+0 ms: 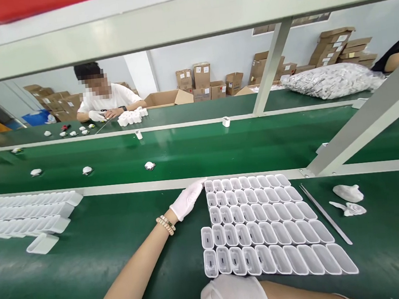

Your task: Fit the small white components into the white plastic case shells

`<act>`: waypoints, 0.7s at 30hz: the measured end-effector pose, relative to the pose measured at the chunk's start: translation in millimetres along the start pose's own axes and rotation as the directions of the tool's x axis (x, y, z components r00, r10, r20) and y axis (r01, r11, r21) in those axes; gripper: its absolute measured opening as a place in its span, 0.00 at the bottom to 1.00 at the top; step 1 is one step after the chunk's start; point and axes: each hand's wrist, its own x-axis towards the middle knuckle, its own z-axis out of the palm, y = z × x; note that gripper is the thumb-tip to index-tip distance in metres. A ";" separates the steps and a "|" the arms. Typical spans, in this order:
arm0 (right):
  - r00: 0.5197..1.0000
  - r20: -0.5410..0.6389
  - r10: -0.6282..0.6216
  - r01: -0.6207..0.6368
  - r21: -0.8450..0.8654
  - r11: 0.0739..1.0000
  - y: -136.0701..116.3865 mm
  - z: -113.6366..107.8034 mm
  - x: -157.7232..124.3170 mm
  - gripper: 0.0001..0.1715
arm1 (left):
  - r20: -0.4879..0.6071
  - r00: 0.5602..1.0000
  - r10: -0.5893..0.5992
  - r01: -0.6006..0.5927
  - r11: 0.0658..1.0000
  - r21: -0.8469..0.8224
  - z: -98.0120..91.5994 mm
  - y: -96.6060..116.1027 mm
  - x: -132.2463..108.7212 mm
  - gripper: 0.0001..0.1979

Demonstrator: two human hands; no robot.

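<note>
Several rows of small white plastic cases (273,226), hollow side up, stand on the green worktop. Small dark marks or pieces show inside the cases on the left side. My left hand (188,200), in a white glove with a beaded bracelet at the wrist, stretches flat beside the far left corner of the rows. Its fingertips are at the end case of the farthest row; whether they press on it I cannot tell. Close to me, below the nearest row, my gloved right hand (234,298) is curled, with a dark bit showing at its fingers, cut off by the frame.
Metal tweezers (325,213) and crumpled white finger covers (348,194) lie right of the rows. More white cases (24,213) stand at left. Beyond a rail, a green conveyor (185,146) carries small white parts. A slanted post (363,118) rises at right. A co-worker (108,99) sits opposite.
</note>
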 end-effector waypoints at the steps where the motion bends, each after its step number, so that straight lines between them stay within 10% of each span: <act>1: 1.000 -0.001 -0.002 0.002 -0.002 1.000 -3.7 -1.5 -2.2 0.16 | -0.003 1.000 0.003 -0.003 1.000 0.009 0.6 0.5 0.2 0.33; 10: 0.981 -0.194 -0.024 0.002 -0.110 0.994 -39.1 -6.1 -32.8 0.15 | -0.075 0.996 0.049 -0.041 0.994 0.104 -0.6 17.2 -27.1 0.23; 16: 0.959 -0.271 0.086 -0.111 -0.079 0.991 -33.8 7.4 -23.9 0.16 | 0.258 0.963 0.079 -0.195 0.864 0.463 -5.5 46.4 -86.9 0.10; 21: 0.886 -0.392 0.248 -0.292 -0.055 0.955 -41.0 15.7 -23.7 0.15 | 0.355 0.932 0.068 -0.298 0.700 0.649 3.9 51.9 -91.2 0.09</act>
